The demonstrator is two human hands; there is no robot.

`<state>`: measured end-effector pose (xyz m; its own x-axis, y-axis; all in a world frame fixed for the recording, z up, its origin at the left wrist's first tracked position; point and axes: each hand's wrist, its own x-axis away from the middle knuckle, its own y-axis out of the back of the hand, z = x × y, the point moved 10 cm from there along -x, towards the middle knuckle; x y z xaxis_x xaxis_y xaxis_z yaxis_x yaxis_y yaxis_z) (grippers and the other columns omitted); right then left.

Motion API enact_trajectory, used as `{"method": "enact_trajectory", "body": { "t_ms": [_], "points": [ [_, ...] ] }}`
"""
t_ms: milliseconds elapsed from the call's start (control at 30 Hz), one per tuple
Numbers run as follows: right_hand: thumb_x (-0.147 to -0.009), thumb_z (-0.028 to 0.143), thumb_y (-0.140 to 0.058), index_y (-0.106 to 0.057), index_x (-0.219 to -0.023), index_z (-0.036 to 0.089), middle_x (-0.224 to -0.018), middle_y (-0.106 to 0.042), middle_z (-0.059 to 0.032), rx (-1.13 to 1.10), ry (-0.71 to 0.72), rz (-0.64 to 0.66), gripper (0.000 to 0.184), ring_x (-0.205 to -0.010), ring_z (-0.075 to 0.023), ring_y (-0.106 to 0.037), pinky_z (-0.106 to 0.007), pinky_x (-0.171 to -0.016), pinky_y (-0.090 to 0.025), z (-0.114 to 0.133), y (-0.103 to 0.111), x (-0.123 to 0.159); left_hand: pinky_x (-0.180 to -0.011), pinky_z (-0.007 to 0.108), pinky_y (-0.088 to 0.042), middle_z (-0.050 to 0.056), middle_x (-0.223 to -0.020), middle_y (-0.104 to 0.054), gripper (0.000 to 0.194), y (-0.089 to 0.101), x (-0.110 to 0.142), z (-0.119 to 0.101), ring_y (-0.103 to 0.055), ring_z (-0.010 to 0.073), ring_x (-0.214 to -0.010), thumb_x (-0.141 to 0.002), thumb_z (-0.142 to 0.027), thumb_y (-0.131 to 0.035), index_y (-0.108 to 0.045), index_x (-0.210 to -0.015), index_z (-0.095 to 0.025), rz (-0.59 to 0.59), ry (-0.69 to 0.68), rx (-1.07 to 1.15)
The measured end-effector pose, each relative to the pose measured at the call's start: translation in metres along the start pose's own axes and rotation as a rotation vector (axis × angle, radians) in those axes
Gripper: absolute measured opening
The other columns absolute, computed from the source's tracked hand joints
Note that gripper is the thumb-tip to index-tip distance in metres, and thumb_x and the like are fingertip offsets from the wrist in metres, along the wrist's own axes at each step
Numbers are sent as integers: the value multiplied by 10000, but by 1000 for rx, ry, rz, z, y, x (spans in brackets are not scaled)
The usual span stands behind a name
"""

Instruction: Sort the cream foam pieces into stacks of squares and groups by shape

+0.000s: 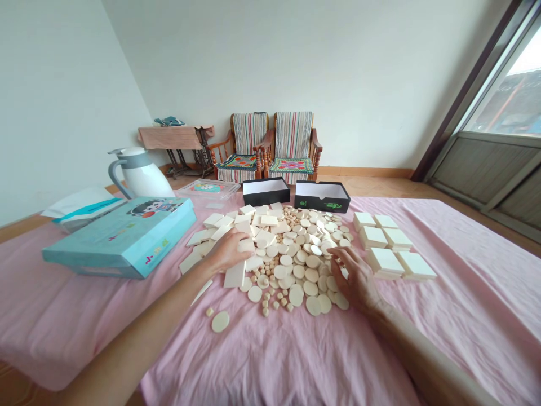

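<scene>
Beyond and left of the fingers: white jug (grey handle and collar). Well beyond them: two wooden armchairs, striped covers. Far right of them: door.

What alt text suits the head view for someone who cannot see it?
A person's left hand and right hand are over piled pale discs, tiles and small blocks on a pink cloth; stacked tiles stand at right, a blue box at left.

Home, living rm: 2 wooden armchairs w/ striped covers, cloth-draped tbl, thermos jug.
</scene>
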<state>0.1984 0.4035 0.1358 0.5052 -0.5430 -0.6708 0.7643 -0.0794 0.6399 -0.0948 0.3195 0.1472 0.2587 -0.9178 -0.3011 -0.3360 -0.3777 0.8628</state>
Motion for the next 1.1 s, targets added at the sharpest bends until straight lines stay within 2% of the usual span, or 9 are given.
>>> {"method": "enact_trajectory", "body": {
  "t_ms": [233, 367, 467, 567, 667, 767, 833, 933, 1100],
  "points": [
    [-921, 237, -414, -579, -1074, 232, -989, -640, -78, -25, -11, 2, 225, -871, -219, -640, -355, -721, -540, 1, 2, 0, -738, 311, -500, 43, -799, -708, 173, 11, -2, -1, -654, 230, -801, -755, -307, -531, -679, -746, -219, -69, -5, 13],
    [-917, 235, -425, -565, -1117, 241, -1017, -636, -84, -18, 29, 9, 244, -909, -228, -635, -365, -735, -548, 12, 3, -1, -733, 312, -519, 51, -876, -713, 179, 17, 0, -27, -663, 232, -851, -775, -323, -558, -673, -836, -200, -151, 8, 146],
    [-912, 240, -449, -516, -1228, 239, -1098, -620, -102, -26, 101, 80, 323, -986, -239, -613, -388, -796, -546, 32, 2, -1, -670, 311, -551, 72, -963, -718, 362, -8, 0, -58, -689, 225, -824, -718, -301, -655, -635, -1058, -177, -63, 21, 545],
    [-906, 314, -503, -418, -1346, 219, -1133, -611, -124, -12, 155, 139, 458, -1009, -262, -601, -423, -828, -536, 53, 4, -1, -569, 313, -552, 101, -939, -724, 423, -48, 2, -85, -697, 215, -694, -716, -283, -674, -602, -1116, -164, 97, 117, 829],
    [-882, 403, -548, -361, -1391, 184, -1133, -611, -155, 33, 152, 133, 585, -1012, -299, -599, -463, -831, -526, 63, 6, 0, -559, 313, -550, 101, -935, -719, 408, -77, 5, -109, -692, 205, -669, -743, -303, -665, -598, -1119, -162, 205, 162, 928],
    [-887, 409, -536, -372, -1381, 187, -1104, -619, -157, 54, 105, 96, 566, -1003, -306, -600, -473, -825, -521, 58, 4, 2, -578, 310, -552, 94, -941, -711, 426, -86, 6, -125, -692, 205, -709, -760, -329, -659, -584, -1143, -159, 245, 149, 951],
    [-889, 390, -531, -391, -1361, 192, -1098, -618, -150, 33, 80, 73, 530, -1006, -298, -594, -468, -833, -516, 52, 2, 2, -628, 313, -559, 103, -995, -703, 422, -85, 7, -133, -693, 212, -795, -782, -333, -639, -573, -1163, -165, 243, 118, 945],
    [-872, 367, -548, -432, -1313, 198, -1120, -611, -137, -12, 17, 9, 486, -1033, -288, -579, -455, -856, -508, 41, 12, -3, -777, 339, -555, 117, -1073, -680, 391, -70, 9, -133, -663, 222, -966, -794, -321, -629, -585, -1152, -170, 145, 60, 861],
    [-815, 387, -592, -512, -1212, 216, -1034, -648, -97, 4, -247, -197, 440, -871, -249, -620, -406, -750, -528, -11, 77, -11, -768, 347, -552, 91, -953, -697, 344, -42, 20, -112, -678, 199, -849, -827, -345, -591, -586, -1124, -171, 0, 64, 832]
  ]
}}
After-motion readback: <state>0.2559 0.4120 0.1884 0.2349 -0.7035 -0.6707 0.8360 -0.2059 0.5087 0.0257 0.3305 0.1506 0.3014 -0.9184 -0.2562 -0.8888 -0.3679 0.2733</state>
